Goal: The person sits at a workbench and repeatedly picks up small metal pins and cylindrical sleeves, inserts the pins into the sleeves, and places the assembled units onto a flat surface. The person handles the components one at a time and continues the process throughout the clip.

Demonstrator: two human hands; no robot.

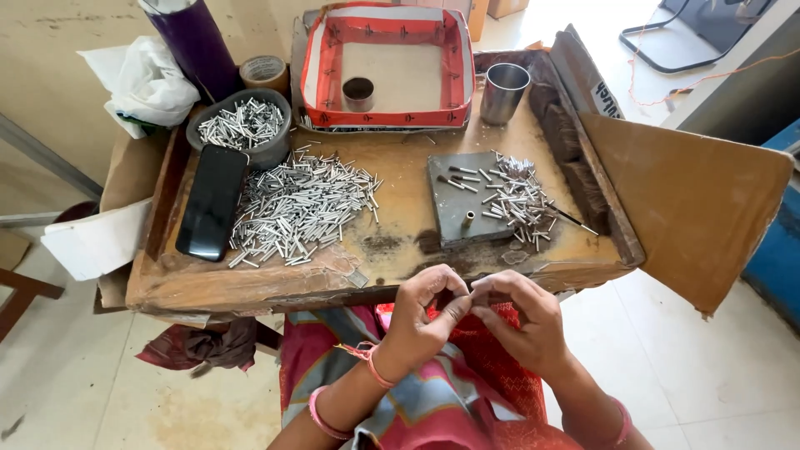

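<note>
My left hand (423, 317) and my right hand (521, 317) meet fingertip to fingertip just in front of the wooden tray's (250, 287) near edge, above my lap. Their fingers are pinched together around something too small to make out. On the tray beyond them lies a grey metal block (454, 208) with one small tube standing upright on it (468, 219). A small heap of short metal tubes (521, 200) lies at the block's right side. A bigger heap of the same tubes (300, 208) is spread over the tray's left half.
A black phone (212, 200) lies at the tray's left. Behind it are a grey bowl of tubes (242, 125), a tape roll (263, 71), a purple bottle (196, 42), a red-rimmed cardboard box (387, 67) holding a metal ring, and a steel cup (504, 92). A cardboard flap (692, 208) juts right.
</note>
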